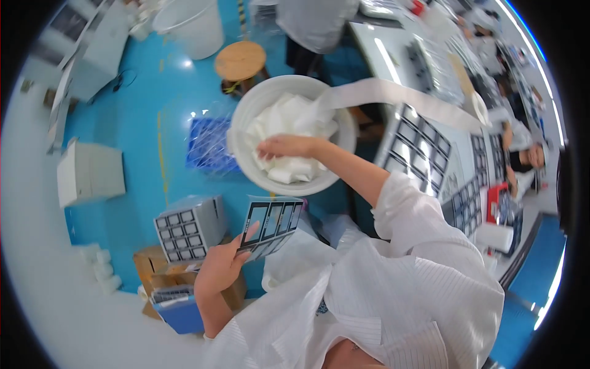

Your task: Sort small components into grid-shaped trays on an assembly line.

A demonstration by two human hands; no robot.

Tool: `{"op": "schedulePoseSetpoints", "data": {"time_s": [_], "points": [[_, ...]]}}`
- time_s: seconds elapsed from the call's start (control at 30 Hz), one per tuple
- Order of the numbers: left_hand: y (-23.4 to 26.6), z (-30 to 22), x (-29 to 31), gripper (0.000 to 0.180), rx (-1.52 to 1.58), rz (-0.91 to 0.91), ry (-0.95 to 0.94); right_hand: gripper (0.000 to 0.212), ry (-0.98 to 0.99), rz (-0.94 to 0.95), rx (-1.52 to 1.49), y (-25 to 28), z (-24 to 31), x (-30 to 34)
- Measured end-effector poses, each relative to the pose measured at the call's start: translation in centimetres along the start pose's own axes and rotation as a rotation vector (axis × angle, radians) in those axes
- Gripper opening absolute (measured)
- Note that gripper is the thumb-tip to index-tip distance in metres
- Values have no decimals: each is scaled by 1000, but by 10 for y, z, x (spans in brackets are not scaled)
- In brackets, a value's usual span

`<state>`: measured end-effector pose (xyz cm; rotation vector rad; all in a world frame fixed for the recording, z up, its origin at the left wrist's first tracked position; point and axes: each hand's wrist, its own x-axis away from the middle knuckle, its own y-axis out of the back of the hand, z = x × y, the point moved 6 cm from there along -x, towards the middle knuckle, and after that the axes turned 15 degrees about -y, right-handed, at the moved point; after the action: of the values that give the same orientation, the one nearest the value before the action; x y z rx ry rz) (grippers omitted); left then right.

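My left hand [221, 264] is closed on the lower left edge of a flat sheet [270, 224] with rows of black-framed, pale windows, held tilted in front of my body. My right arm reaches out over a large white tub [241, 163] filled with crumpled white film strips [292, 169]. Above these strips, my right hand [286, 147] has its fingers loosely curved and apart, slightly blurred, with nothing visible between them. A long white strip [393, 92] runs from the tub to a roll [479, 109] on the workbench at the right.
Black-framed sheets [418, 147] lie on the workbench at right. A blue crate [212, 144] and a wooden stool [241, 61] stand beyond the tub. At lower left are a stack of framed sheets [181, 235], cardboard boxes [147, 261] and a blue bin [183, 317]. Other people work at the right and far side.
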<state>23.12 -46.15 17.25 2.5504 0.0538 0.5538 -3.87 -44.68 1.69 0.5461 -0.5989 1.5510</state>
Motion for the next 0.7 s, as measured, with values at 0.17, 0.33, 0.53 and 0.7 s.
{"op": "schedulePoseSetpoints", "data": {"time_s": [0.17, 0.33, 0.53, 0.7], "points": [[-16, -75, -70, 55, 47, 158, -235, 50, 421, 227, -241, -21, -34, 184], [-55, -132, -137, 57, 201, 370, -328, 12, 394, -468, -13, 4, -72, 350], [-156, -102, -264, 65, 992, 645, -369, 14, 574, -986, -526, 15, -175, 552], [-336, -225, -274, 21, 636, 904, -255, 19, 394, -1455, -1023, -14, -324, 633]]}}
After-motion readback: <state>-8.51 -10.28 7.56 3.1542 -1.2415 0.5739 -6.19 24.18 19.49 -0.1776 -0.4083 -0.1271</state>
